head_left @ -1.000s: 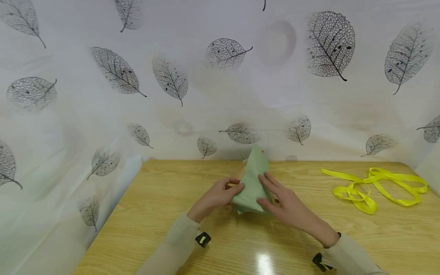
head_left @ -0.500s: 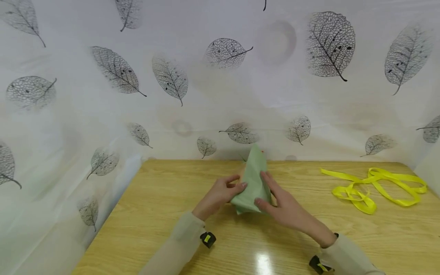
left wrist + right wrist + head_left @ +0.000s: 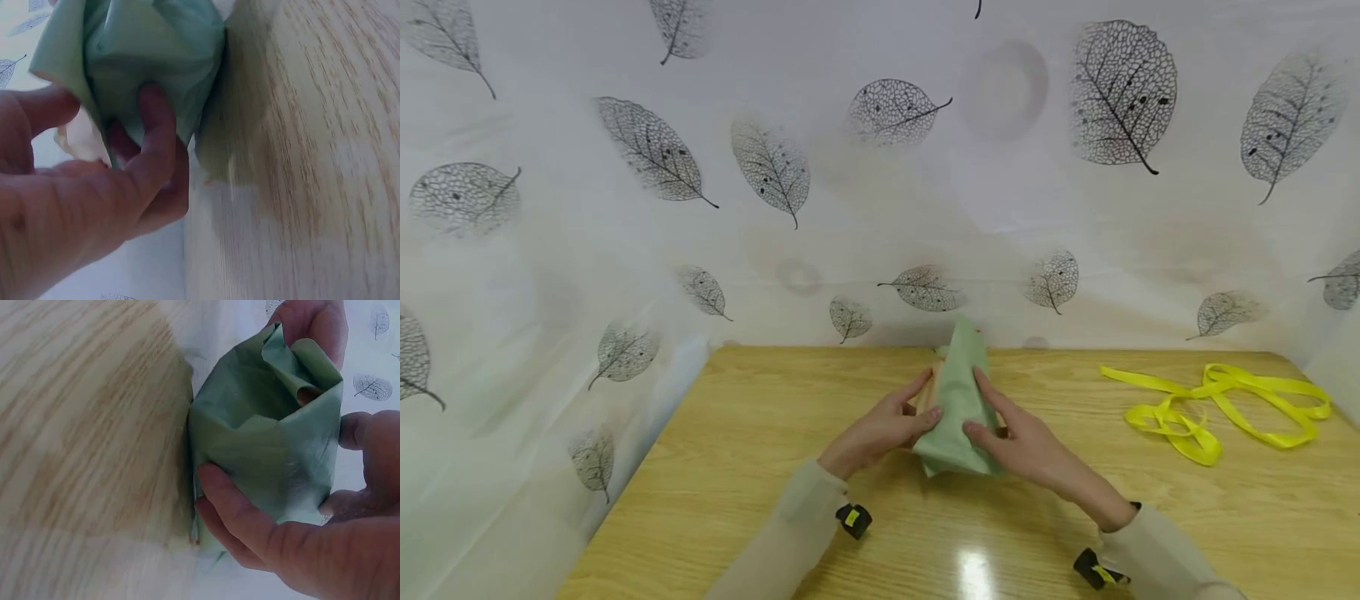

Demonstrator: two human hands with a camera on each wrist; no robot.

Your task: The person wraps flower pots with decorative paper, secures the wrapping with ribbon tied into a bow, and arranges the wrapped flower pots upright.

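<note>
A sheet of green wrapping paper (image 3: 964,408) is folded into a narrow cone around something mostly hidden, standing close over the table. A peach-coloured layer (image 3: 927,398) shows along its left edge. My left hand (image 3: 880,429) grips this side, thumb on the front and fingers farther back. From the right, my right hand (image 3: 1037,446) holds the paper with its thumb in front and fingers along the edge. In the left wrist view, fingers curl against the creased paper (image 3: 162,56). The right wrist view shows a rolled fold in the paper (image 3: 262,456), my right hand (image 3: 306,544) around it.
A loosely looped yellow ribbon (image 3: 1232,387) lies on the wooden table (image 3: 760,400) at the right. Behind the table's far edge hangs a white sheet (image 3: 887,208) printed with dark leaf skeletons. Dark straps (image 3: 853,521) sit at both wrists.
My left fingers have reached farther up along the paper's left side. The paper bundle has shifted slightly right and nearer, and more of the peach layer shows. The ribbon lies unchanged.
</note>
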